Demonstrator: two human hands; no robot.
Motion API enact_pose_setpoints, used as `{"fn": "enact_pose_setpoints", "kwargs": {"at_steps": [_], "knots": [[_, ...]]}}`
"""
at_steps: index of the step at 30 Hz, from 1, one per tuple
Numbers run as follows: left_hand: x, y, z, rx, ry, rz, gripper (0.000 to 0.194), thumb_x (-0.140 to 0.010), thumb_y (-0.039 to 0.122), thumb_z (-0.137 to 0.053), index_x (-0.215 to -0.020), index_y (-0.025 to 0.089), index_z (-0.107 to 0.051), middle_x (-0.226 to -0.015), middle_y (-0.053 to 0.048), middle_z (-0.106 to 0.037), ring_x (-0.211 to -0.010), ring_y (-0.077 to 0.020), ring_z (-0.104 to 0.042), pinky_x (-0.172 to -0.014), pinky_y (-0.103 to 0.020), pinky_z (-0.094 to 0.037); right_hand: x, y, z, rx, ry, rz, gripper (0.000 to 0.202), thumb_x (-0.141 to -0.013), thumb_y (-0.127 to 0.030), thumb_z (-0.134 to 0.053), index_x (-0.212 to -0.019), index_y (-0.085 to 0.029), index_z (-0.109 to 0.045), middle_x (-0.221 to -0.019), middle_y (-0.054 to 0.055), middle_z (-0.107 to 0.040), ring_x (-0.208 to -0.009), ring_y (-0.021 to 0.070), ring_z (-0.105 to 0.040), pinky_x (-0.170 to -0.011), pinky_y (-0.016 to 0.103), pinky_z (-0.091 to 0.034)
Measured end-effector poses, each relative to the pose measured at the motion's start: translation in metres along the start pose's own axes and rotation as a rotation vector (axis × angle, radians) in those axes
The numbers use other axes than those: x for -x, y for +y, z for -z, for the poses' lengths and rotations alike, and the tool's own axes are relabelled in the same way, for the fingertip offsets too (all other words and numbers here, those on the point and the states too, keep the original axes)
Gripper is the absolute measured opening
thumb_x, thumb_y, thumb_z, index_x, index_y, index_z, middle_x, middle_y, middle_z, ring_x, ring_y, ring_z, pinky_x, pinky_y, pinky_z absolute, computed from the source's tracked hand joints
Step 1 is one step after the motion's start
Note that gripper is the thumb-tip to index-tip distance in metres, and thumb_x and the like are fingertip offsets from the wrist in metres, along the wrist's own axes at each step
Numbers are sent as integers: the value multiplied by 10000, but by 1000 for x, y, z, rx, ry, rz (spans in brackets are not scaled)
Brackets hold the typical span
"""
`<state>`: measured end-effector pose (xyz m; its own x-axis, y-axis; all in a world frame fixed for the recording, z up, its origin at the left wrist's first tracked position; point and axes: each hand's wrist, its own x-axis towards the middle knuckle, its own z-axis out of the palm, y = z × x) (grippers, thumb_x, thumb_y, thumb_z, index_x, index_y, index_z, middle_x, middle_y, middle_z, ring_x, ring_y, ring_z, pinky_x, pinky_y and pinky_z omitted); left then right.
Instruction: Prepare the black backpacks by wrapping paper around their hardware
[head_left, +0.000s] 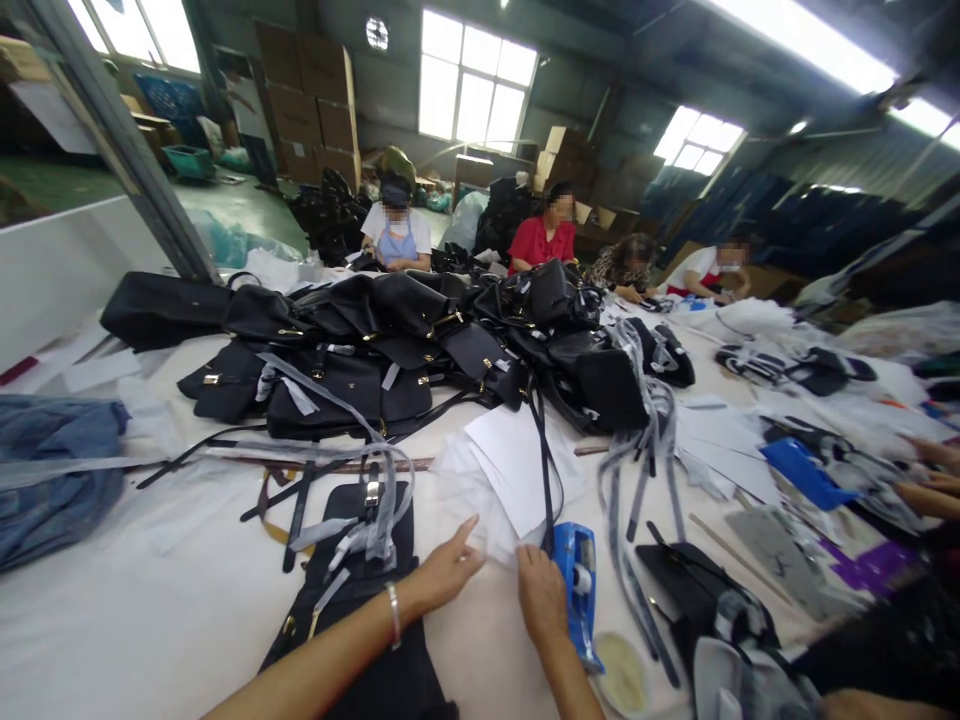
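Note:
My left hand (pixel 450 572), a bracelet at its wrist, reaches over the table with index finger and thumb apart and nothing visible in it. Beneath that forearm lies a black backpack (pixel 360 600) with a gold clasp and plastic-wrapped straps. My right hand (pixel 541 592) is closed, its fingers curled at the lower corner of a white paper sheet (pixel 506 465); what they grip is hidden. Thin white tissue sheets (pixel 465 480) lie under that paper. Touching or just beside my right hand stands a blue tape dispenser (pixel 581 575), with a black strap (pixel 545 470) running down to it.
A heap of black bags (pixel 405 350) spans the table's far side. At right are another black bag (pixel 705 590), a round tape roll (pixel 621 672), a grey board (pixel 787 560) and a second blue dispenser (pixel 806 475). Denim cloth (pixel 60 470) lies left. Several people sit opposite; a co-worker's hands show at right.

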<state>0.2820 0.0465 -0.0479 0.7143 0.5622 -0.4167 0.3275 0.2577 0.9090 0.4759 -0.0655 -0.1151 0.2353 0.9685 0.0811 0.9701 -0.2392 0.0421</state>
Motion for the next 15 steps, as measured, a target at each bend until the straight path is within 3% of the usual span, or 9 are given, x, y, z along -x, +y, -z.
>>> {"fn": "enact_pose_setpoints", "kwargs": {"at_steps": [3, 6, 10, 15], "knots": [[-47, 11, -44, 271, -88, 224, 862, -763, 601, -599, -1463, 282, -210, -1194, -153, -538, -884, -241, -582, -720, -381, -485, -2, 6, 1, -7, -13, 6, 308, -855, -19, -388, -965, -222, -591, -884, 54, -623, -809, 243, -606, -665, 372, -455], [-80, 14, -62, 369, -80, 262, 776, -804, 644, -503, -1437, 288, -227, -1327, -181, -437, -906, -249, -576, -706, -400, -487, 2, 10, 9, -35, -9, 8, 321, -838, 6, -381, -944, -213, -590, -870, 53, -630, -743, 218, -619, -632, 337, -457], [-106, 15, -66, 488, -54, 200, 542, -854, 554, -495, -1310, 274, -412, -1227, -99, -538, -917, -205, -570, -781, -352, -486, 33, 0, 20, -85, 90, 85, 409, -790, 49, -387, -1039, -201, -594, -954, 67, -667, -670, 186, -617, -618, 300, -464], [-109, 12, -55, 586, 53, 267, 494, -776, 485, -649, -1168, 206, -535, -914, -66, -614, -751, -195, -582, -741, -356, -482, 86, -14, 18, -152, 387, 281, 449, -818, 34, -324, -1110, -163, -602, -1032, 80, -713, -686, 149, -662, -629, 244, -478]]}}
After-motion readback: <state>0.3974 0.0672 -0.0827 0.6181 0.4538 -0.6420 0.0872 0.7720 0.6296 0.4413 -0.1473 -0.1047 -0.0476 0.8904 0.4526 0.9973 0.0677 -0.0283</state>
